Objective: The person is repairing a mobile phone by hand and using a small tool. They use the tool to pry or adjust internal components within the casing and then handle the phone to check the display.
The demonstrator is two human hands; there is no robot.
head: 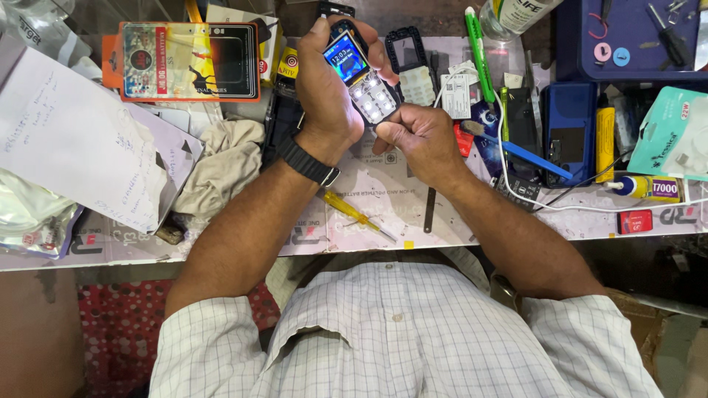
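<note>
My left hand [324, 88] is wrapped around a small keypad phone [363, 77], holding it above the bench. Its screen is lit and its keys glow white. My right hand [420, 136] grips the phone's lower end from below, thumb by the keypad. A black watch [308, 163] sits on my left wrist.
A yellow-handled screwdriver [352, 214] lies under my left forearm. Beside the hands are a black phone frame [405, 44], a white keypad sheet [417, 85], a blue phone body [568, 133], a green pen [478, 51], a white cable [590, 208], a glue tube [649, 188], a cloth [221, 166], papers [74, 140] and a packaged phone case [190, 62].
</note>
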